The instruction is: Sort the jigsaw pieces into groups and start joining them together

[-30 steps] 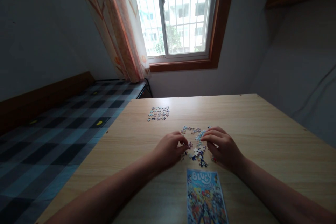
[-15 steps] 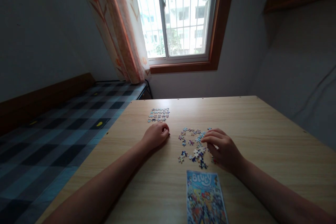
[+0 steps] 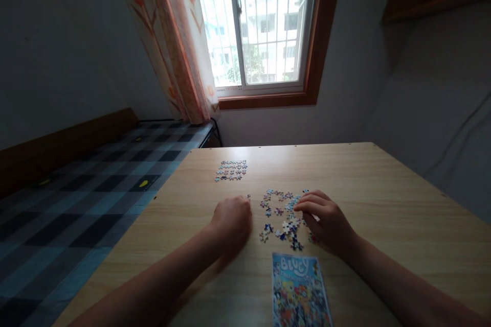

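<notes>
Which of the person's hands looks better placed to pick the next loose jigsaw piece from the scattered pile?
Probably the right hand: its fingertips rest on the edge of the scattered pile. The left hand lies curled on the table beside the pile, nearer a lone piece.

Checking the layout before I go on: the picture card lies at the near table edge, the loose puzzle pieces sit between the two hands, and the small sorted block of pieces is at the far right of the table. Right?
Not quite. In the head view the sorted block of pieces lies far left, beyond the left hand, not far right. The picture card is at the near table edge, and the loose puzzle pieces sit between the left hand and right hand.
</notes>
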{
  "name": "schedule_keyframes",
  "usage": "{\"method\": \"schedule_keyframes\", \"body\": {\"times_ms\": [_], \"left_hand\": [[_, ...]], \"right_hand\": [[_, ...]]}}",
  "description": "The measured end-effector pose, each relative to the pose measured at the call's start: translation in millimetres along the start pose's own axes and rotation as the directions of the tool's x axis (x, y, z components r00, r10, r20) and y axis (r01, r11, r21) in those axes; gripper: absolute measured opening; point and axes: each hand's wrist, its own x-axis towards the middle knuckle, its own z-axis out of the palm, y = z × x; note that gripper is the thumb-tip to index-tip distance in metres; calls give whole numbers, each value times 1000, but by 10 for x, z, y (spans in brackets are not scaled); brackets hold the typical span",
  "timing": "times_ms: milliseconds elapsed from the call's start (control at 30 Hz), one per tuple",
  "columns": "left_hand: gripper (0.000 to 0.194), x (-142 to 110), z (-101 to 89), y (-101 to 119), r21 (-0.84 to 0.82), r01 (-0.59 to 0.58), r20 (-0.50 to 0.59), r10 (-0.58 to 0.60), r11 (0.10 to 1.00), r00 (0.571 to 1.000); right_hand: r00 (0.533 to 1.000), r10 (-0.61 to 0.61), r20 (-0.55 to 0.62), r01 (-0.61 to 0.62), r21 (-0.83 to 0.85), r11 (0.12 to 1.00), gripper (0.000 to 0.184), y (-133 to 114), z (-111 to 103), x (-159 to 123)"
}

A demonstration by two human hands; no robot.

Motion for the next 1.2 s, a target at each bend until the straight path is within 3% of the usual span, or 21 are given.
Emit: {"method": "schedule_keyframes", "body": {"times_ms": [133,300,467,1200], "left_hand": [[31,31,57,-1,-27,32,-26,-33,999,999],[47,240,107,-104,0,65,-83,-65,998,994],[48,349,174,-160,-43,60,-151,-66,997,986],[44,414,216,-212,-58,118,-196,-128,991,972]], "right_hand": [[1000,-1,-10,1,-7,1000,26,-24,-1,17],[1000,4,3,-4,10,1000,26,-3,17,3],[1000,9,12,-9,12,1000,25,24,34,-16],[1000,-6,0,6,33,999,25,54,43,-23]]}}
